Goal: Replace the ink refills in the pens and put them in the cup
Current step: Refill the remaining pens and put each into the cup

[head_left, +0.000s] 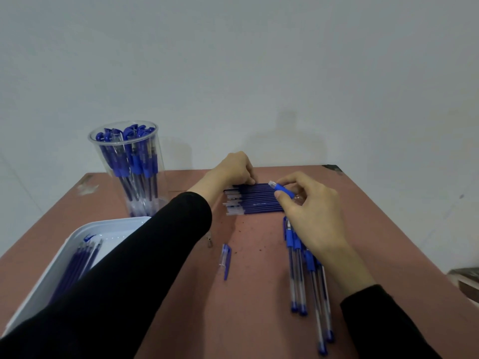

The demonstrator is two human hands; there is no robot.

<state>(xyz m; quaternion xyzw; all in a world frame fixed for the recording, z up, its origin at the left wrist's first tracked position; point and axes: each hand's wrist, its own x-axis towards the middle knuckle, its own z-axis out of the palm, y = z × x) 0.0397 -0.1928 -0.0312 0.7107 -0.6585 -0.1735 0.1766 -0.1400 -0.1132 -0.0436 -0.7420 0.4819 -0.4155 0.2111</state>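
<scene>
The right hand (311, 211) pinches a clear pen barrel with a blue rubber grip (282, 189), likely held ready for loading. Just beside it, the left hand (233, 169) curls onto the row of dark blue plastic refills (256, 200); whether it grips one I cannot tell. The tall clear plastic cup (129, 167) stands well to its left.

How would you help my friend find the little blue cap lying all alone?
Start at the reddish table. Between the white tray on the left and the pens on the right lies the blue cap. It is short and touches nothing else.
</scene>
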